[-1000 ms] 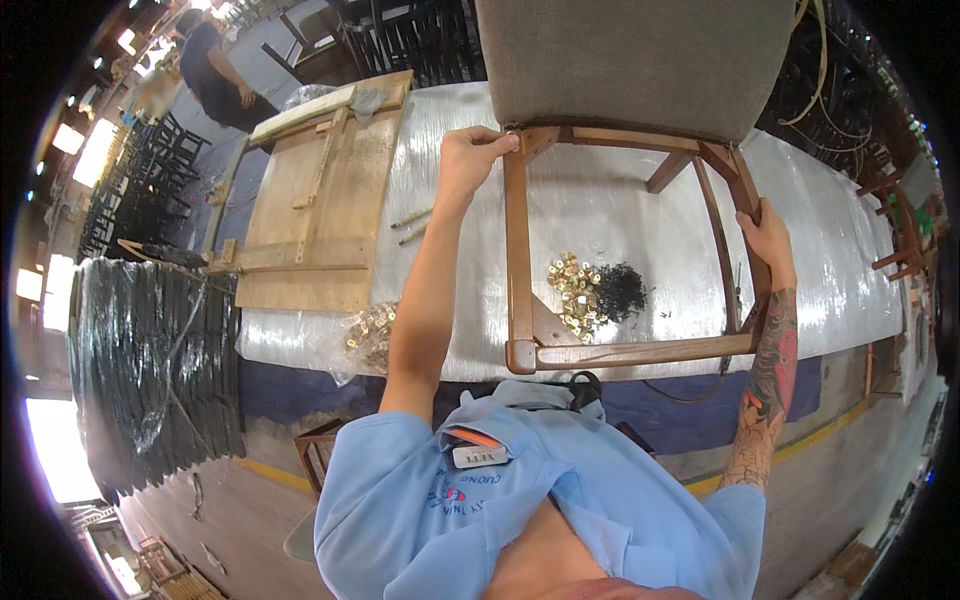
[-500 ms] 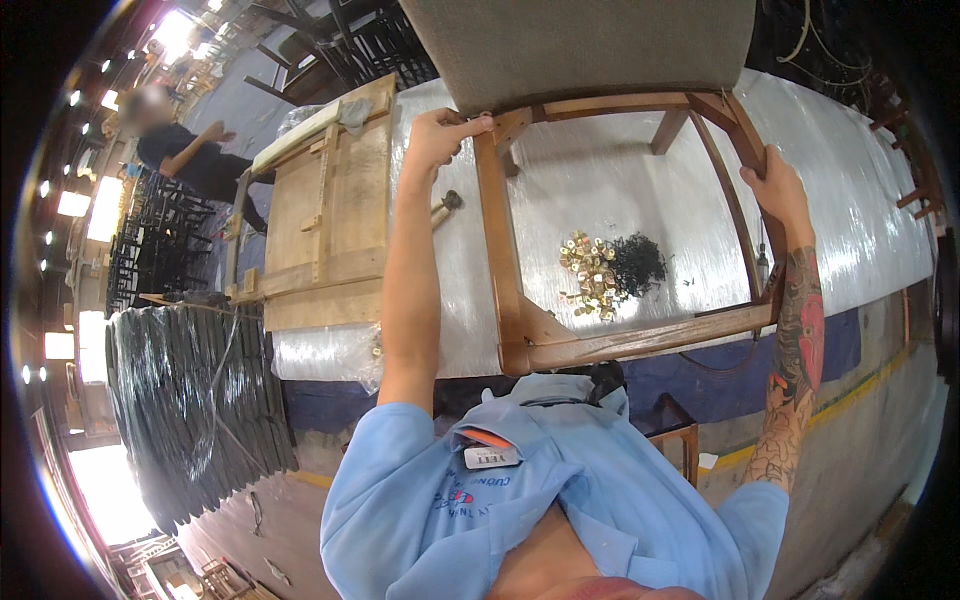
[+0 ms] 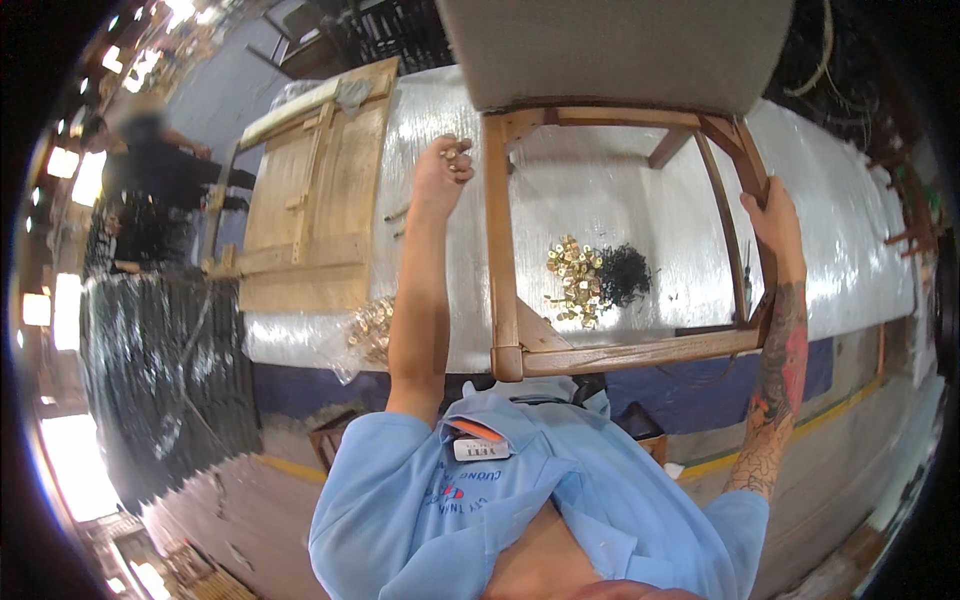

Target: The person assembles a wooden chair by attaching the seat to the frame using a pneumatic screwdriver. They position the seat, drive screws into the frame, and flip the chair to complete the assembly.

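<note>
- Head view: left hand (image 3: 443, 178) is clutching small brass-coloured metal pieces (image 3: 453, 154).
- Brown rectangular wooden chair frame (image 3: 640, 354) is extending just rightward, apart, side rails (image 3: 499, 240) running forward.
- Right hand (image 3: 778, 222) is gripping its right rail (image 3: 752, 165).

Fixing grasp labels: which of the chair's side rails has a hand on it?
The right side rail, gripped by the right hand. The left side rail has none: the left hand is off it, out to its left.
</note>
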The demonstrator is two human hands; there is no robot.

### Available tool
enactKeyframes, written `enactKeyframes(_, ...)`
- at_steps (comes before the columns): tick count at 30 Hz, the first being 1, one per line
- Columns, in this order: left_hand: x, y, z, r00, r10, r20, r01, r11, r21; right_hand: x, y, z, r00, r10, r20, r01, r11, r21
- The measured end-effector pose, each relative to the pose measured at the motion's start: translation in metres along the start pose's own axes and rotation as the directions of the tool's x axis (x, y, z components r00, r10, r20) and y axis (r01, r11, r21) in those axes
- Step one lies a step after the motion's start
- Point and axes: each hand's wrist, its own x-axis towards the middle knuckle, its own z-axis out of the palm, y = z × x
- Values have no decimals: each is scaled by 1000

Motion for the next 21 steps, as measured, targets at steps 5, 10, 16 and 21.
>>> enactKeyframes(5, -20, -50, -4, 993, -69, -98, 85, 983, 164, 10, -94, -31, 859, -354, -370, 336, 935, -114)
enactKeyframes(10, -73, -59, 49, 984, -119, 136, 105, 989, 105, 33, -230, -35, 661, -708, -248, 702, 700, -129)
enactKeyframes(16, -81, -65, 62, 960, -112, 255, 206, 901, -382, 93, -392, 38, 275, -919, -281, 866, 364, -342)
enactKeyframes(21, -91, -62, 60, 951, -109, 290, 236, 860, -452, 112, -402, 73, 159, -951, -265, 706, 297, -642)
